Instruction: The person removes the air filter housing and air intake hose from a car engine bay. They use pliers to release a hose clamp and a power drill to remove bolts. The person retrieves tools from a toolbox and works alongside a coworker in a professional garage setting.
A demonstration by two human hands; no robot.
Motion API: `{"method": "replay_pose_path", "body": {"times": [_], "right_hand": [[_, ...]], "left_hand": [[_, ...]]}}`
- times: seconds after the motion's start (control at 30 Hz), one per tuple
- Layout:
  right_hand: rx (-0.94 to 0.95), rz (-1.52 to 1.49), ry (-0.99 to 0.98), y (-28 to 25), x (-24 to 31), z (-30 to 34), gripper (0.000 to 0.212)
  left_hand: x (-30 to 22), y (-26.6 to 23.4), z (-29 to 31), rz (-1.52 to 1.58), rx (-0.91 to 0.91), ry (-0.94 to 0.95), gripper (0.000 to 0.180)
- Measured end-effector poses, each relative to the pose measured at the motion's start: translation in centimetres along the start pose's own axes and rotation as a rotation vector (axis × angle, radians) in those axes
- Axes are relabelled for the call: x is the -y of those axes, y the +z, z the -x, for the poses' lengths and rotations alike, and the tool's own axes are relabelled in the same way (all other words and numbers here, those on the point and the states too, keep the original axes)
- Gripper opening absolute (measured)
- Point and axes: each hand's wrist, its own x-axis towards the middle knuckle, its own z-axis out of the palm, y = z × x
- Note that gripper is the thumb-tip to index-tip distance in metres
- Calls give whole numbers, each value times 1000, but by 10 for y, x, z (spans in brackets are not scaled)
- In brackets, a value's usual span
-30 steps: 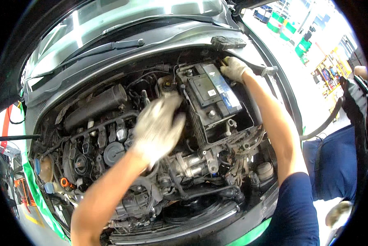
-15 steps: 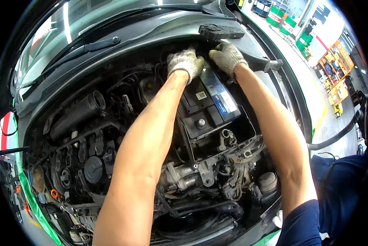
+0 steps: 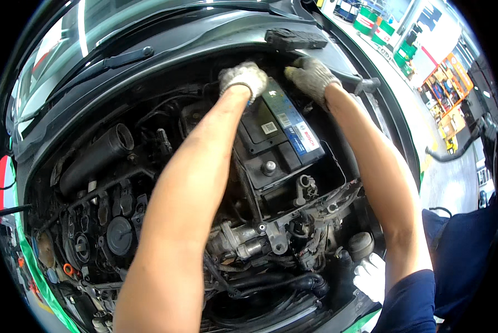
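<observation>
A car battery (image 3: 264, 136), black with a blue and white label along its right side, sits in a black tray in the engine bay. My left hand (image 3: 243, 77), in a grey-white knit glove, is at the battery's far left corner. Its fingers are blurred and lost in the dark beyond. My right hand (image 3: 314, 80), in a matching glove, is by the far right corner, fingers pointing left and bent downward. What the fingertips touch cannot be made out. A round post (image 3: 269, 167) stands on the battery's near end, and a loose cable clamp (image 3: 304, 188) is just beside it.
A black plastic part (image 3: 295, 40) lies on the cowl past my hands. The engine (image 3: 119, 236) and an open air duct (image 3: 96, 158) lie left. Another person's white-gloved hand (image 3: 370, 278) reaches in at lower right. Tool shelves (image 3: 446, 94) and green drums (image 3: 365, 21) stand beyond the car.
My left hand has shifted slightly left, off the battery's top. My right hand stays near the far right corner. The other person's white glove has come further into view. The view has shifted a little.
</observation>
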Motion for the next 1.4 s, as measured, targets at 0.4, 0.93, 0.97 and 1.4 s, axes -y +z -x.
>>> {"method": "replay_pose_path", "body": {"times": [0.4,0.93,0.97,1.4], "right_hand": [[386,436,50,-19,46,5,33],[200,-69,-179,31,95,7,45],[193,-88,-187,33,95,6,45],[-279,2,-337,89,65,115,36]], "left_hand": [[77,-23,38,-269,-216,267,33],[108,-38,68,480,-171,193,41],[105,-38,68,457,-161,217,45],[76,-26,41,9,-175,167,66]]}}
